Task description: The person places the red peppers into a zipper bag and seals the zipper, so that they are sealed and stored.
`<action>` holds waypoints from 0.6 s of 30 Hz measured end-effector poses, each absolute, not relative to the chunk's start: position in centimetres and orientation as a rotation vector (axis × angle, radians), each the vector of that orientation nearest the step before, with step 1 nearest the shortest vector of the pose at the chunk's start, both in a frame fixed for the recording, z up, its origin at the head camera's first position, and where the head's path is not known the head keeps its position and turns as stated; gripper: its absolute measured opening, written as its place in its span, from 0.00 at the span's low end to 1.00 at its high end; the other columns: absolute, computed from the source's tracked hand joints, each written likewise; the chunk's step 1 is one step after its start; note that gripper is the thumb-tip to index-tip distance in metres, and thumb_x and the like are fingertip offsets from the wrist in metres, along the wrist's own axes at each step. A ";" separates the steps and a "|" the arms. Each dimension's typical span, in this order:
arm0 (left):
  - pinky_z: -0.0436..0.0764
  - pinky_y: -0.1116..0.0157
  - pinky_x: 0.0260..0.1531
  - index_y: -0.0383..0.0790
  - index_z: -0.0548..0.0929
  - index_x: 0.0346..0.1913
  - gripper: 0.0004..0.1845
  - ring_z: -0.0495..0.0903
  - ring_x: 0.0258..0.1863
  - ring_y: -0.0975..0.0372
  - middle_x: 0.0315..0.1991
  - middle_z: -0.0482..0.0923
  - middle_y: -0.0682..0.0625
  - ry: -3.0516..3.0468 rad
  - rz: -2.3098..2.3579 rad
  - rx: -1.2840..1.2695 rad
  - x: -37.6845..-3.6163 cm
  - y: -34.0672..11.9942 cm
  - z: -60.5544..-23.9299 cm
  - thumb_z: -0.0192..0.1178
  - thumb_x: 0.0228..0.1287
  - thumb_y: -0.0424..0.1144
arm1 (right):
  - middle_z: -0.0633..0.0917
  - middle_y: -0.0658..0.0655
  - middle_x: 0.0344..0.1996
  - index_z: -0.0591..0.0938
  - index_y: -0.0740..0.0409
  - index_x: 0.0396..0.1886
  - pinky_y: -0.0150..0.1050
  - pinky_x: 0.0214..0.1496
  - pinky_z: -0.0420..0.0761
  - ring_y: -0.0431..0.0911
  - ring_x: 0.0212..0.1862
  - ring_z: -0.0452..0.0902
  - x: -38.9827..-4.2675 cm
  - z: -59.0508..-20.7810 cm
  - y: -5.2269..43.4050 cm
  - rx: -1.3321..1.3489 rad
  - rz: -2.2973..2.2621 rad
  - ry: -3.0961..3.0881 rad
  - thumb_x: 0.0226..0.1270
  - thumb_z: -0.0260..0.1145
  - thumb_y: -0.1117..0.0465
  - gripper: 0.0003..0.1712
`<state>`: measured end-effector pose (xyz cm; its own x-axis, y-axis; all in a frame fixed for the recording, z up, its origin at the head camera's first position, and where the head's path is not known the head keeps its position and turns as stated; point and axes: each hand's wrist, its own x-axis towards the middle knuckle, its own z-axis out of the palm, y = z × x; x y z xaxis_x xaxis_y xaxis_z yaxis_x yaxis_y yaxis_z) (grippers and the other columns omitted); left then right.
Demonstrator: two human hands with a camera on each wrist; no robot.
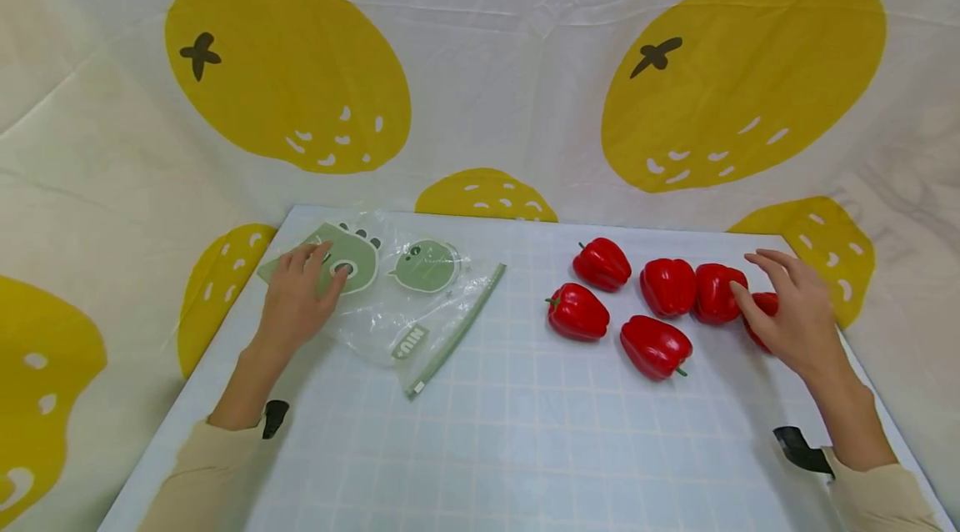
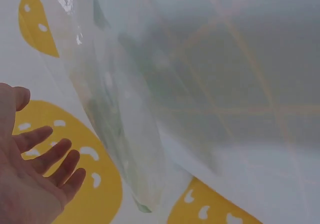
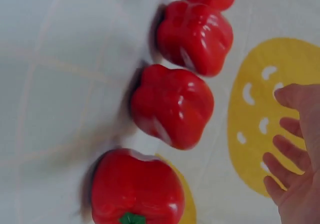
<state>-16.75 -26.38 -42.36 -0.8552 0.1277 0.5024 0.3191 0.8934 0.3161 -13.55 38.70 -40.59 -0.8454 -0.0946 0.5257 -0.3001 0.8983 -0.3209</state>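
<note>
A clear zip bag point(image 1: 367, 340) with green cartoon prints and a green zip strip point(image 1: 457, 332) lies flat at the left of the table. My left hand point(image 1: 300, 290) is over its printed left end, fingers loosely spread. In the left wrist view that hand point(image 2: 40, 169) shows nothing in its fingers, with the bag's film point(image 2: 115, 108) beside it. Several red bell peppers point(image 1: 667, 286) lie on the right. My right hand point(image 1: 798, 311) hovers above the rightmost pepper point(image 1: 756, 332), partly hiding it. The right wrist view shows this hand point(image 3: 297, 159) holding nothing, apart from the peppers point(image 3: 172, 106).
The white gridded table point(image 1: 525, 449) runs between the bag and the peppers and toward me. Behind it hangs a pale cloth point(image 1: 502, 82) with large yellow fruit prints. A black strap piece point(image 1: 801, 449) sticks out by the right sleeve.
</note>
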 end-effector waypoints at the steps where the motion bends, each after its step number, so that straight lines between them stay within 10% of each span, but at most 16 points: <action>1: 0.70 0.35 0.59 0.23 0.75 0.63 0.26 0.71 0.55 0.31 0.57 0.75 0.24 -2.584 -0.542 -0.332 -16.7 -26.1 -42.4 0.63 0.71 0.40 | 0.74 0.72 0.64 0.77 0.66 0.63 0.75 0.65 0.66 0.70 0.64 0.67 -13.5 -40.6 38.4 0.283 0.554 -2.551 0.54 0.76 0.70 0.34; 18: 0.76 0.40 0.56 0.27 0.77 0.64 0.25 0.76 0.54 0.38 0.55 0.77 0.30 -2.608 -0.642 -0.457 -16.0 -20.6 -42.7 0.65 0.71 0.38 | 0.74 0.68 0.66 0.77 0.64 0.66 0.73 0.49 0.78 0.66 0.65 0.69 -12.7 -40.5 33.8 0.365 0.678 -2.570 0.51 0.80 0.71 0.40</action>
